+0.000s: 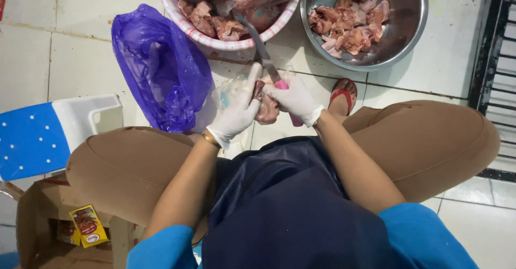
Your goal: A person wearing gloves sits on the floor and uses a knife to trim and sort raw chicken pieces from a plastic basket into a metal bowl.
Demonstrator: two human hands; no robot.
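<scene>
Holding: the left hand (236, 113) in a white glove grips a piece of raw meat (267, 108), just above the floor tiles, between the knees of the seated person.
Cutting tool: a knife (267, 62) with a pink handle is in the right hand (296, 99), also gloved; the blade points away from the person, toward the bowls.
Left fingers: they are curled around the meat from the left side, and one finger stands straight up beside the blade. The grip looks firm, not loose.
Right fingers: closed tightly around the handle; the lower end of the handle comes out under the hand.
How the meat handles: it looks soft, wet and slippery, so I think it bends and slides easily. It is better to take it on the thick part, well away from the blade edge.
Near things: a patterned plastic basin (177, 11) with more meat, a metal bowl (411, 27) with cut pieces, a purple plastic bag (161, 67) on the left.
Also seen: a blue and white stool (48, 134), a cardboard box (37, 220), a red sandal (344, 94).
</scene>
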